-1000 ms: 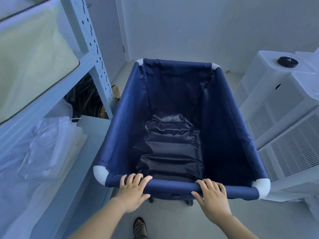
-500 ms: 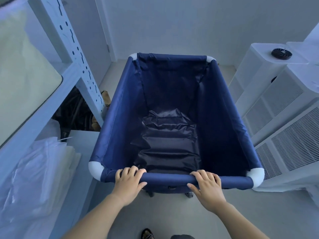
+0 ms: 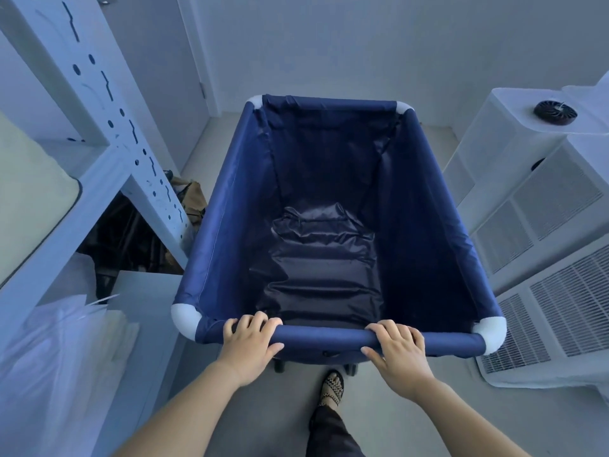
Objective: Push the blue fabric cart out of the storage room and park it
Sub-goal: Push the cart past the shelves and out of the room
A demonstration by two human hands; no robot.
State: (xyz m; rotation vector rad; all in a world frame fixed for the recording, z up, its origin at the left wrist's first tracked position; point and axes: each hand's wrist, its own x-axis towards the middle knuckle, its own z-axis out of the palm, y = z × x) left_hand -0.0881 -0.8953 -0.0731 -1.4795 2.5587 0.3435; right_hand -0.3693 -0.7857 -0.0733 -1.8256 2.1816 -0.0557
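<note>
The blue fabric cart [image 3: 224, 232] fills the middle of the view, a deep empty bin with white corner caps and a crumpled dark liner at its bottom. My left hand [image 3: 248, 346] grips the near top rail left of centre. My right hand [image 3: 397, 352] grips the same rail right of centre. Both sets of fingers curl over the rail. Small dark wheels show just under the near end.
A white metal shelf rack [image 3: 108, 133] with plastic-wrapped items stands close on the left. White louvred appliance units [image 3: 543, 225] line the right. A closed door [image 3: 184, 61] and white wall lie ahead. My sandalled foot [image 3: 333, 387] steps on the grey floor behind the cart.
The cart and I have moved forward along the aisle; the shelf post has slid back on the left. My right foot has stepped forward under the rail. Both hands keep their grip.
</note>
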